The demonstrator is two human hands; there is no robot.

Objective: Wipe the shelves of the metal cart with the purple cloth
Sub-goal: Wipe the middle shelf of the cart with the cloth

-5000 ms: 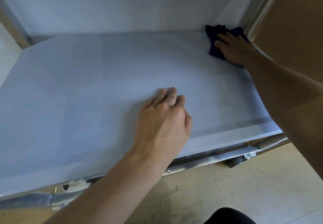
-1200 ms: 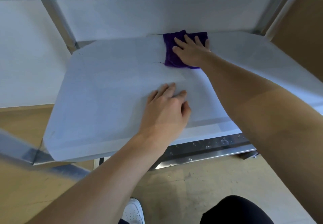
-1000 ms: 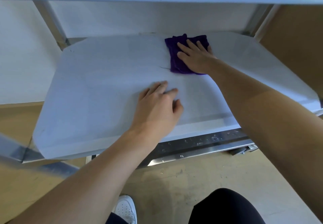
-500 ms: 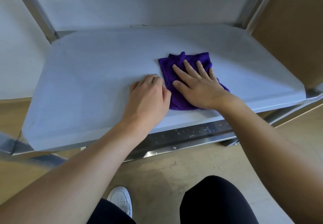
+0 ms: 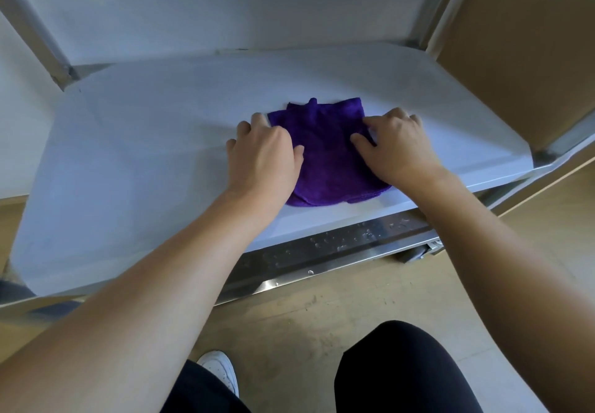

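Pale grey shelf of metal cart [image 5: 145, 161], folded purple cloth [image 5: 325, 155] flat near front edge, between both hands, left hand [image 5: 264, 158] fingers curled pinching left edge, right hand [image 5: 396, 148] fingers curled pinching right edge

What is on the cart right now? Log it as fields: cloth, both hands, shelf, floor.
cloth: purple cloth, lying folded near the front middle of the shelf
left hand: left hand grips the cloth's left edge, fingers curled
right hand: right hand grips the cloth's right edge
shelf: shelf, pale surface; water drops on its metal front rail
floor: white shoe
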